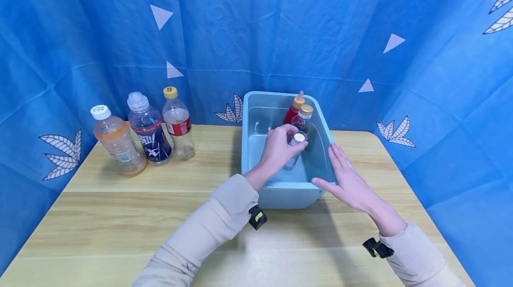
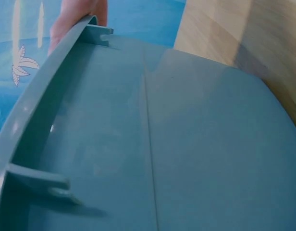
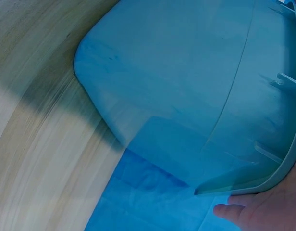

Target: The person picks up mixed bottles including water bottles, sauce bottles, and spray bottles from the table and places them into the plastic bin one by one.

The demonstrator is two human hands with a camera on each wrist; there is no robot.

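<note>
A light blue plastic bin (image 1: 294, 196) stands on the table, its outer wall (image 2: 201, 125) filling much of the left wrist view. My left hand (image 1: 278, 147) reaches into it and pinches a clear bottle with a white cap (image 1: 299, 137) near its top, thumb and fingers at the neck. Just behind are a bottle with a gold cap (image 1: 306, 110) and a red squeeze bottle (image 1: 298, 101), both inside the bin. My right hand (image 1: 348, 178) rests on the bin's right front corner, fingers straight along the side and thumb on the front rim. The right wrist view shows part of this hand (image 3: 263, 209) at the rim.
On the table's left stand an orange-tinted bottle with a white cap (image 1: 122, 144), a dark-labelled bottle (image 1: 151, 133) and a yellow-capped bottle with a red label (image 1: 179, 127). Blue patterned cloth (image 1: 208, 33) hangs behind and beside the wooden table (image 1: 140, 220).
</note>
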